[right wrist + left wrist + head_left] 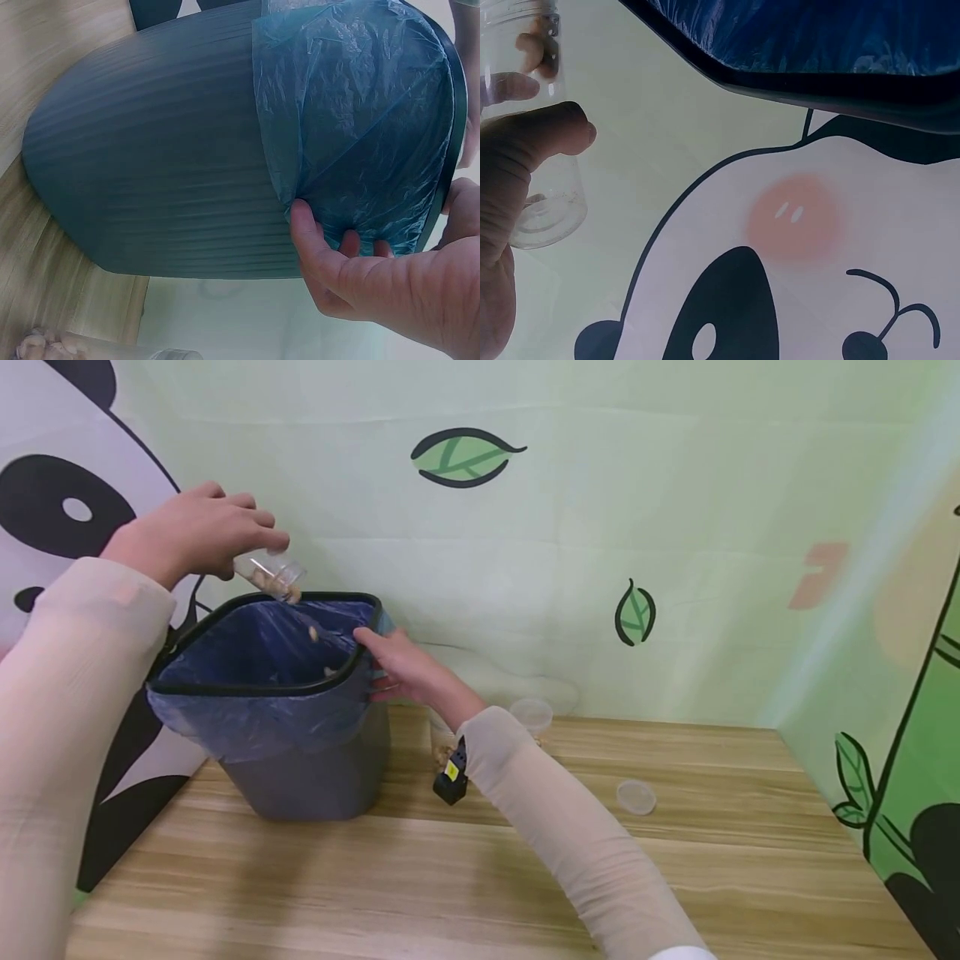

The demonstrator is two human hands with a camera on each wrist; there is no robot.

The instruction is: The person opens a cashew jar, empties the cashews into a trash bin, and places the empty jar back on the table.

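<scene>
Tilted jar (272, 576) inside left grip (204, 532), bin (307, 781) below

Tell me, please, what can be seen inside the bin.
A blue bag lines the bin, with small pale pieces visible against it. The bottom, with anything lying there, is hidden behind the near rim.

bin (311, 781) on table (465, 893), jar (270, 575) above bin, second jar (440, 735) right of bin, lid (636, 797) farther right
</scene>
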